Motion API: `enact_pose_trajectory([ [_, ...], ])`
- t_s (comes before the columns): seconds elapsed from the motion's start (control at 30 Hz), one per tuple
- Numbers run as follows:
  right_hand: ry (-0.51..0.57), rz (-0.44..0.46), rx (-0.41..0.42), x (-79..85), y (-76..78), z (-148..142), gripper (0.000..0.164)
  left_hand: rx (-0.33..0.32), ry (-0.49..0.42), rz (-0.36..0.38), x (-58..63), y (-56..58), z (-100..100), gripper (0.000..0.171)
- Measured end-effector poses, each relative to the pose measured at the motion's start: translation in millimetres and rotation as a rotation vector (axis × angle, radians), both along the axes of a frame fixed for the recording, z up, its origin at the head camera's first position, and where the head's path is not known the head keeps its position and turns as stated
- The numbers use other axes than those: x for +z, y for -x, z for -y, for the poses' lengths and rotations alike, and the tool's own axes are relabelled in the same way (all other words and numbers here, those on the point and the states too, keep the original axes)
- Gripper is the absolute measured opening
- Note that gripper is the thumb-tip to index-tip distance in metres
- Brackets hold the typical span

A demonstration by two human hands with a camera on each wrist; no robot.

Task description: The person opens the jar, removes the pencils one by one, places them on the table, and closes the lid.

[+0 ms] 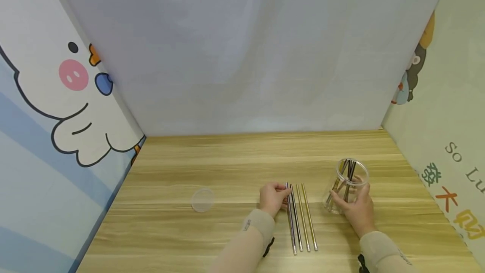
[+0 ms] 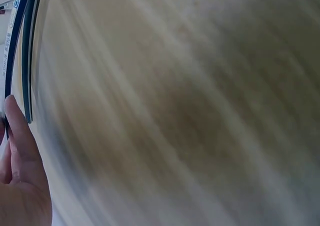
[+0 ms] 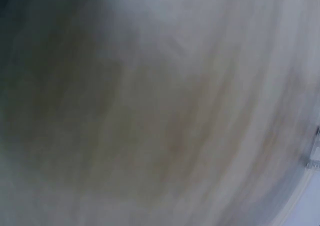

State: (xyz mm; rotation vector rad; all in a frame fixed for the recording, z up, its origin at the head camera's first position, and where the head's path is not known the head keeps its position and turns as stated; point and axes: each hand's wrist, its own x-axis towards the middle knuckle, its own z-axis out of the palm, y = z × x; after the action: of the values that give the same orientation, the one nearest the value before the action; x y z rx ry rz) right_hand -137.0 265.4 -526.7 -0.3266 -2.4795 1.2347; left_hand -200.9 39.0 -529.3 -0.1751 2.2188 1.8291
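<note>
Several slim pencils lie side by side on the wooden table in the head view: a dark purple-blue pencil [image 1: 291, 226] leftmost, a black pencil [image 1: 297, 220] beside it, then gold pencils [image 1: 310, 218]. My left hand [image 1: 273, 199] pinches the purple-blue pencil near its far end. In the left wrist view, thumb and fingers meet at a dark pencil [image 2: 16, 35] with printing on its side. With my right hand [image 1: 356, 212] I grip a clear jar [image 1: 352, 182] by its near right side. Dark and gold pencils [image 1: 349, 176] lean inside the jar. The right wrist view shows mostly blurred tabletop.
A clear round lid [image 1: 202, 200] lies flat on the table [image 1: 170, 172], left of my left hand. A pale curtain-like wall [image 1: 242, 75] rises behind the table, and printed panels [image 1: 57, 138] flank it on both sides.
</note>
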Motion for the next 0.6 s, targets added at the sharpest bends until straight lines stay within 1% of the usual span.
enact_pose_trajectory([
  [0.2, -0.006, -0.005, -0.009, -1.9, 0.9, -0.5, 0.083, 0.015, 0.050, 0.012, -3.9, 4.2, -2.7, 0.012],
  [0.37, -0.001, -0.015, -0.007, -2.5, 1.1, -0.6, 0.083, 0.017, 0.071, 0.013, -5.6, 6.9, -3.6, 0.009],
  [0.6, 0.006, 0.003, 0.001, -1.4, 0.5, -0.4, 0.084, 0.009, 0.198, -0.035, -5.6, 6.4, -3.7, 0.010],
])
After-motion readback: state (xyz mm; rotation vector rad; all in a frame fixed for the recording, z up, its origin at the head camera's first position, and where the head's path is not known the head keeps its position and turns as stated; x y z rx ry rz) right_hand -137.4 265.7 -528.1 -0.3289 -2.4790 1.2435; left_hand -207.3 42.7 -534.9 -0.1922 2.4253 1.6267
